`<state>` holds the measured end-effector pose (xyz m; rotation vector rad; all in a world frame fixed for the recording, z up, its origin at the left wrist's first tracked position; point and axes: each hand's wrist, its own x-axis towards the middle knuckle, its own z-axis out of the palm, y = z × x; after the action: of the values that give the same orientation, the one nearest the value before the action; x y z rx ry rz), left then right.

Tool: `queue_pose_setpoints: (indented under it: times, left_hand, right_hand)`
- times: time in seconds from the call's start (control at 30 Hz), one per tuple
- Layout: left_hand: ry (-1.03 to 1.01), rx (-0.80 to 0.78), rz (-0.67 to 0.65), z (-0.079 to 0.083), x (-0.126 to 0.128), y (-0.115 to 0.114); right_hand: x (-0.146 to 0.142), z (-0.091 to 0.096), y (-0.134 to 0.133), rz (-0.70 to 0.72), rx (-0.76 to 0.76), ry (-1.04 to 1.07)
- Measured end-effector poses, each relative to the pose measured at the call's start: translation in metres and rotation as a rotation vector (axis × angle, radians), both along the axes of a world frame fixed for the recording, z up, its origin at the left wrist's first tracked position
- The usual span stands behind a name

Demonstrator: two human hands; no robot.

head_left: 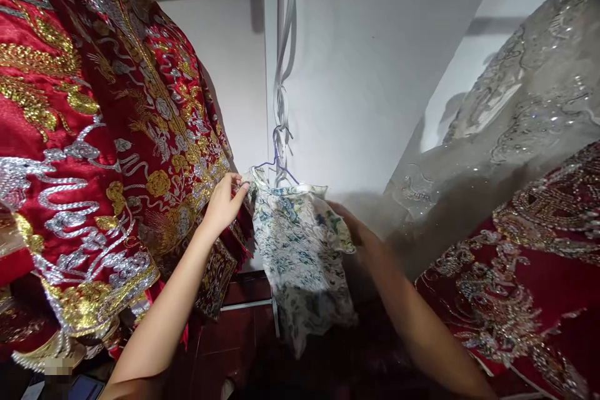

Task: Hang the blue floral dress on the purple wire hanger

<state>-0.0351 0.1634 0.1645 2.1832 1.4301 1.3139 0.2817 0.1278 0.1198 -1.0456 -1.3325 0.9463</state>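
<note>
A short-sleeved floral shirt [295,244] in white, green and blue hangs in front of me on a thin purple hanger [276,159]. At its left shoulder, by the collar, my left hand [227,203] pinches the cloth between thumb and fingers. My right hand [349,222] is at the sleeve on the other side, partly behind the fabric. Its fingers are hidden by the shirt and in shadow, so their grip does not show. The hanger's hook meets a white hook or ring [281,106] on the upright.
A red jacket [164,106] with gold and silver embroidery hangs close on the left. On the right hang a sheer sequined gown [529,87] and a dark red beaded garment [539,281]. Behind stands a white wall [356,56] with a white pole [272,25]. Dark red tiles [225,331] cover the floor.
</note>
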Motion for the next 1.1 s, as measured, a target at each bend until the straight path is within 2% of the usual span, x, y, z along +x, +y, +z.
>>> queue_pose_setpoints:
  times: [0.07, 0.13, 0.23, 0.3, 0.37, 0.5, 0.57, 0.63, 0.7, 0.77, 0.83, 0.87, 0.9, 0.93, 1.0, 1.07, 1.1]
  left_hand:
    - [0.012, -0.007, -0.003, -0.008, 0.003, -0.001]
    - [0.019, -0.001, -0.013, -0.015, 0.009, -0.006]
    - [-0.019, -0.010, -0.070, -0.021, 0.026, -0.019]
    - [-0.085, -0.008, -0.115, -0.020, 0.039, -0.031]
    - [-0.163, 0.023, -0.133, -0.015, 0.048, -0.044]
    - [-0.369, 0.128, -0.077, 0.005, 0.049, -0.064]
    - [-0.509, 0.118, -0.081, 0.015, 0.045, -0.068]
    - [-0.686, -0.005, -0.172, 0.024, 0.040, -0.070]
    - [-0.897, -0.223, -0.306, 0.030, 0.035, -0.072]
    - [-1.094, -0.465, -0.425, 0.031, 0.031, -0.078]
    - [-1.189, -0.686, -0.541, 0.027, 0.028, -0.088]
    - [-1.179, -0.789, -0.600, 0.025, 0.027, -0.095]
    - [-1.125, -0.883, -0.649, 0.022, 0.025, -0.103]
    - [-1.029, -0.964, -0.680, 0.019, 0.024, -0.112]
    - [-0.749, -1.049, -0.690, 0.017, 0.019, -0.129]
    - [-0.432, -0.995, -0.676, 0.018, 0.013, -0.140]
    - [-0.301, -0.918, -0.658, 0.020, 0.010, -0.142]
  right_hand:
    - [0.004, -0.001, -0.015, -0.051, -0.007, 0.056]
    - [0.003, 0.001, -0.037, -0.101, -0.007, 0.009]
    - [-0.007, 0.005, -0.067, -0.030, 0.018, -0.323]
    - [-0.011, 0.011, -0.072, 0.017, 0.088, -0.476]
    - [-0.009, 0.024, -0.065, -0.025, 0.171, -0.449]
    - [0.002, 0.068, -0.037, -0.192, 0.322, -0.147]
    - [-0.004, 0.086, -0.037, -0.179, 0.404, -0.095]
    - [-0.019, 0.093, -0.051, -0.061, 0.436, -0.187]
    - [-0.035, 0.086, -0.076, 0.148, 0.478, -0.377]
    - [-0.045, 0.070, -0.099, 0.410, 0.587, -0.577]
    - [-0.042, 0.054, -0.110, 0.611, 0.644, -0.646]
    - [-0.036, 0.046, -0.109, 0.644, 0.617, -0.631]
    - [-0.028, 0.039, -0.103, 0.612, 0.553, -0.602]
    - [-0.019, 0.033, -0.094, 0.519, 0.478, -0.569]
    - [0.002, 0.020, -0.071, 0.249, 0.351, -0.541]
    - [0.018, 0.009, -0.051, 0.081, 0.270, -0.556]
    - [0.024, 0.005, -0.044, 0.084, 0.242, -0.564]
